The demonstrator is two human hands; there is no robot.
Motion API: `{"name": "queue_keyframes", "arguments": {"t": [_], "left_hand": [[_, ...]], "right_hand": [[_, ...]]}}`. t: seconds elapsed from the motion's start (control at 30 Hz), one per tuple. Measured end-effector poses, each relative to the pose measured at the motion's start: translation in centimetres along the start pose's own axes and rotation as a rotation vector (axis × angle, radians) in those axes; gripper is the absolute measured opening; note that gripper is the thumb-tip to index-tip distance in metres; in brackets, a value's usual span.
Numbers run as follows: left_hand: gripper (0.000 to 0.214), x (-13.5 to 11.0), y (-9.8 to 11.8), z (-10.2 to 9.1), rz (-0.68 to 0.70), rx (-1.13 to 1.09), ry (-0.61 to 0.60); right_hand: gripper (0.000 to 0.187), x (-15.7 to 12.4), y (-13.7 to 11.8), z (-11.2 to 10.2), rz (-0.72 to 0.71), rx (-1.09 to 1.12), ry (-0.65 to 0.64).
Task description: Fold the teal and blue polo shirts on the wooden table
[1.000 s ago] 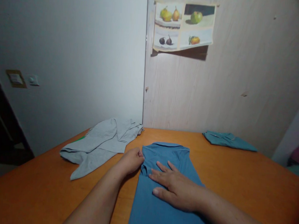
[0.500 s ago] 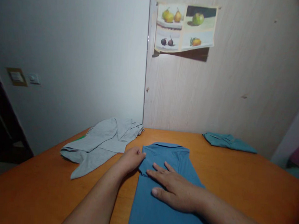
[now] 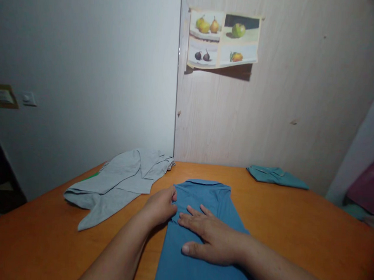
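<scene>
A blue shirt (image 3: 181,259) lies on the orange table in front of me, its collar end at the far side and its sides folded inward. My left hand (image 3: 162,206) is closed at the shirt's upper left edge, pinching the fabric there. Flat on the middle of the shirt rests my right hand (image 3: 206,233), fingers spread, pressing on the cloth. The near end of the shirt runs out of view at the bottom.
A loosely laid grey garment (image 3: 117,178) is at the table's back left. At the back right lies a folded teal garment (image 3: 275,177). The wooden table (image 3: 279,226) meets a wall carrying a fruit picture sheet (image 3: 224,39). Pink cloth (image 3: 367,185) shows at far right.
My left hand has shifted slightly along the shirt's left edge, its fingers now curled more over the fabric. My right hand stays flat on the shirt. The view has turned slightly right.
</scene>
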State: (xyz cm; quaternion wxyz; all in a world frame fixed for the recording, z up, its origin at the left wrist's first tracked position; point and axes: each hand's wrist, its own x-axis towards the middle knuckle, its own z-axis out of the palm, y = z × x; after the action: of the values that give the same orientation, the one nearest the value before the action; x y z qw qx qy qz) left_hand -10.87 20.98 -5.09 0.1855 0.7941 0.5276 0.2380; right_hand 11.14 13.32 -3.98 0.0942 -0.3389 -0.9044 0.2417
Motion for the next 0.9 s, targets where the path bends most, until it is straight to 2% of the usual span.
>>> {"name": "queue_keyframes", "arguments": {"t": [0.1,0.23,0.37,0.47,0.53,0.73,0.8,0.9], "left_hand": [[0.018,-0.1,0.7,0.0,0.025,-0.011,-0.011],[0.005,0.0,1.1,0.4,0.032,-0.241,-0.034],[0.011,0.1,0.4,1.0,-0.064,-0.497,-0.107],[0.009,0.1,-0.3,1.1,-0.093,-0.569,-0.147],[0.015,0.1,-0.6,1.0,-0.069,-0.531,-0.165],[0.025,-0.1,-0.2,0.3,0.048,-0.279,-0.240],[0.023,-0.2,0.0,0.2,0.089,-0.190,-0.253],[0.022,-0.3,0.2,0.2,0.127,-0.116,-0.256]], "right_hand": [[0.079,0.0,0.1,0.1,-0.008,0.002,0.002],[0.081,0.1,0.2,0.1,-0.002,-0.012,-0.006],[0.082,0.1,0.3,0.2,-0.008,-0.016,0.008],[0.080,0.1,0.5,0.4,-0.013,-0.021,0.019],[0.074,0.1,0.8,0.7,-0.013,-0.022,0.070],[0.036,0.3,1.9,1.1,-0.004,-0.036,0.394],[0.031,0.3,1.9,1.0,0.010,-0.074,0.418],[0.029,0.3,1.8,0.8,0.026,-0.136,0.375]]}}
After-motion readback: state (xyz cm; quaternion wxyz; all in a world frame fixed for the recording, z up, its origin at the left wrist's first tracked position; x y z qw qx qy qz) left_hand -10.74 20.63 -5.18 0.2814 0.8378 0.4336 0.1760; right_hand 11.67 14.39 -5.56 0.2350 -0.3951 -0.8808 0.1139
